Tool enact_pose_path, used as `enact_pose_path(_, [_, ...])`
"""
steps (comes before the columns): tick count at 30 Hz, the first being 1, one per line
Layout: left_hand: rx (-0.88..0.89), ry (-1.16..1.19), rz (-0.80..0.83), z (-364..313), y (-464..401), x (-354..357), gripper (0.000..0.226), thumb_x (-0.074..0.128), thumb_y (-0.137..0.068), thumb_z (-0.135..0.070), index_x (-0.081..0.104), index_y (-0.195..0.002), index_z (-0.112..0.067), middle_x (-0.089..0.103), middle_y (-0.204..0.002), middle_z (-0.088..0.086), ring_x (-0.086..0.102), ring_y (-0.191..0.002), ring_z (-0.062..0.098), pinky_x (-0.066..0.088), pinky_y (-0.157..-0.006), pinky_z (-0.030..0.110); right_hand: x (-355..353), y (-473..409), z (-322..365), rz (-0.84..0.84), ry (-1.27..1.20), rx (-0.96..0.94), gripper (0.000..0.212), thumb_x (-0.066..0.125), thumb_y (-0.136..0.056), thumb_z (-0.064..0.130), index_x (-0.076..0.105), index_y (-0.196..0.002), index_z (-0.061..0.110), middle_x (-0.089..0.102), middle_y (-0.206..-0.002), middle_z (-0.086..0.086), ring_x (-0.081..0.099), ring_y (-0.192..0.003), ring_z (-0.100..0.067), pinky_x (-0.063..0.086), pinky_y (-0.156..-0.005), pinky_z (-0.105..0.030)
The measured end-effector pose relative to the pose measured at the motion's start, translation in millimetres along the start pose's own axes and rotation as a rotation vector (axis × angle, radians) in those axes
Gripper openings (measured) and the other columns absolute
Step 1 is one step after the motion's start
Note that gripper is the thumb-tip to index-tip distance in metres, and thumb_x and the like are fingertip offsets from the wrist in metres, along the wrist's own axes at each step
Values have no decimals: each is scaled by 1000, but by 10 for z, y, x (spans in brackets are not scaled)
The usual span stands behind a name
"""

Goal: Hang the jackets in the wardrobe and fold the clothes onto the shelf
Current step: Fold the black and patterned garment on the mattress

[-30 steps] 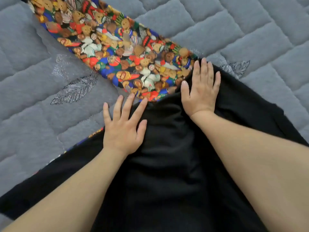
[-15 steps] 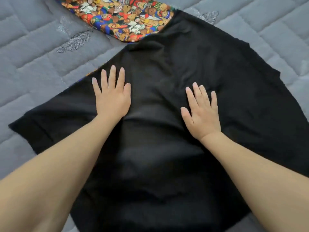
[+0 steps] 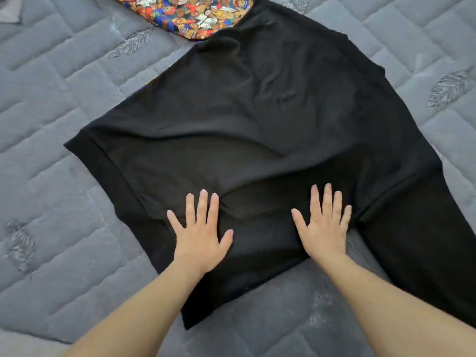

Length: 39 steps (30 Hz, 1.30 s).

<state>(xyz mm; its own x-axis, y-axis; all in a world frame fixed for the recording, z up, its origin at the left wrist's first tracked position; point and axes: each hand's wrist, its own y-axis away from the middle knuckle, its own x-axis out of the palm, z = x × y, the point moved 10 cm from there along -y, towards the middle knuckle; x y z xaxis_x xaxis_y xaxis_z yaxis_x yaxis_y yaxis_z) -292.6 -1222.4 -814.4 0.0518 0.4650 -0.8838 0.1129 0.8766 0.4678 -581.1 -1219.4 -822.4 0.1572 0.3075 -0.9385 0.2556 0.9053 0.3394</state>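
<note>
Left hand (image 3: 199, 234) flat, fingers straight and spread, palm down on the black shirt (image 3: 257, 130), lower centre of frame. Right hand (image 3: 323, 228) the same, flat and released, just right of it, near the shirt's lower edge. Neither grasps anything; both only press.

Shirt lies spread on the grey quilt (image 3: 64, 228), filling the middle of the frame, one sleeve toward centre left, the other running off lower right. Soft ripples across the upper middle, so it reads as thin, limp, light knit: no stiffness, will sag and bunch when lifted, slides little on the quilt.

Best hold, likely: pinch at shoulder seam and hem corners, or the sleeve edge, then fold inward.

Printed cloth (image 3: 195, 16) at top centre, its edge tucked under the shirt.
</note>
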Motion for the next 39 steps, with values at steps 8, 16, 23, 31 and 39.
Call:
enact_pose_path(8, [202, -175, 72, -860, 698, 41, 58, 48, -81, -68, 44, -108, -17, 44, -106, 5, 44, -94, 29, 35, -76, 43, -396, 90, -800, -178, -356, 689, 66, 67, -86, 49, 42, -133, 10, 38, -139, -14, 38, -125, -37, 32, -99, -48])
enact_pose_path(16, [255, -651, 406, -797, 898, 355, 28, 41, -95, -16, 58, -116, -12, 60, -114, 11, 57, -98, 32, 37, -73, 42, -379, -60, -803, 180, 16, 294, 48, 51, -97, 46, 46, -126, 7, 49, -130, -18, 47, -119, -37, 44, -87, -44])
enact_pose_path(23, [207, -343, 1213, -736, 1278, 602, 37, 60, -94, -30, 68, -118, -4, 68, -101, 8, 63, -99, 29, 52, -94, 39, -421, 74, -549, 269, 376, -80, 26, 51, -93, 24, 51, -117, 16, 55, -121, -6, 54, -113, -28, 41, -86, -37])
enact_pose_path(31, [242, 161, 268, -1489, 135, -350, 36, 47, -93, -41, 47, -123, -20, 49, -132, 3, 47, -120, 30, 44, -84, 38, -533, 144, -236, 62, 589, -584, 23, 48, -88, 12, 51, -109, 20, 50, -109, -3, 51, -100, -26, 34, -80, -36])
enact_pose_path(39, [111, -12, 319, -1183, -364, -322, 64, 45, -91, -58, 22, -143, -28, 21, -145, 3, 25, -131, 31, 45, -95, 51, -421, -176, -445, 480, 387, -416, 25, 51, -85, 24, 60, -108, 22, 63, -116, -1, 58, -108, -24, 39, -80, -33])
